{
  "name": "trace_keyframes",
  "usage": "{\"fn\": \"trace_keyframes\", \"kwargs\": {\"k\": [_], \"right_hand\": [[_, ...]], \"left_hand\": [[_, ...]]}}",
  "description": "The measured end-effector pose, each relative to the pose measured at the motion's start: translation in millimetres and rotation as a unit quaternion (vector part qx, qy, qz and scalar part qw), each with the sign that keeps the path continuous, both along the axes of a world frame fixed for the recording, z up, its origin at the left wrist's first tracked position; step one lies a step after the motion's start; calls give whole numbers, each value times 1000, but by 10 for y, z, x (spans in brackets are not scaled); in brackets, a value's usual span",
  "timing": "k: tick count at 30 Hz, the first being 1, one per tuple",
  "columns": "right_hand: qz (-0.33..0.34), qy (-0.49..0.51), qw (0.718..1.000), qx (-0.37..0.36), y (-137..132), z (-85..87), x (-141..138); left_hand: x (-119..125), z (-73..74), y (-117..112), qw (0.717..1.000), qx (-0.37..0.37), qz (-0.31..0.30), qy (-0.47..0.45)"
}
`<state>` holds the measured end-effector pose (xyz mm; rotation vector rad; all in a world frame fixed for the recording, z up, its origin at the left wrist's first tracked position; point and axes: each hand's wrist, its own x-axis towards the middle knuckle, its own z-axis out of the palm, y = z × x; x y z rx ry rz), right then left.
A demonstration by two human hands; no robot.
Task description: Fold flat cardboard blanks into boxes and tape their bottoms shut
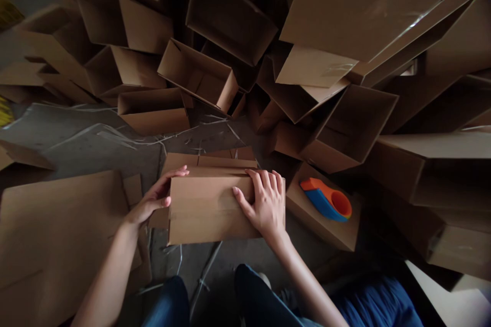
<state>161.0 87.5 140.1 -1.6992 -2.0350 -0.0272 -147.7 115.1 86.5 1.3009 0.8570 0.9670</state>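
Note:
A small closed cardboard box [210,214] sits in front of me, with flattened cardboard [230,154] showing behind its far edge. My left hand [155,196] is at the box's left end, thumb and fingers apart and stretched along it; I cannot tell how firmly they touch. Across the right part of the top face lies my right hand [264,199], open and flat, fingers spread toward the far edge. To the right, an orange and blue tape dispenser [326,199] rests on another closed carton [318,222].
Many open cardboard boxes pile up ahead and to the right, including an empty open box [197,76]. A large cardboard piece [57,235] lies at left. Loose white straps [115,135] are scattered over the grey floor [84,127]. My knees [171,299] show below.

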Motion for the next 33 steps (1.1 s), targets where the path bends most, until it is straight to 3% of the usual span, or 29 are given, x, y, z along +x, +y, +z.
{"fn": "trace_keyframes", "kwargs": {"k": [21,26,29,31,33], "right_hand": [[40,41,997,-41,162,35,55],[166,161,966,-117,116,192,406],[88,276,949,-125,37,166,666],[27,338,929,-149,-25,48,746],[12,391,900,-193,-74,-107,745]], "left_hand": [[52,-61,20,999,-14,25,-22],[60,-54,-4,999,-8,46,-21],[84,-34,-22,999,13,49,-11],[106,-13,-43,998,34,54,-5],[126,9,-63,997,50,60,2]]}}
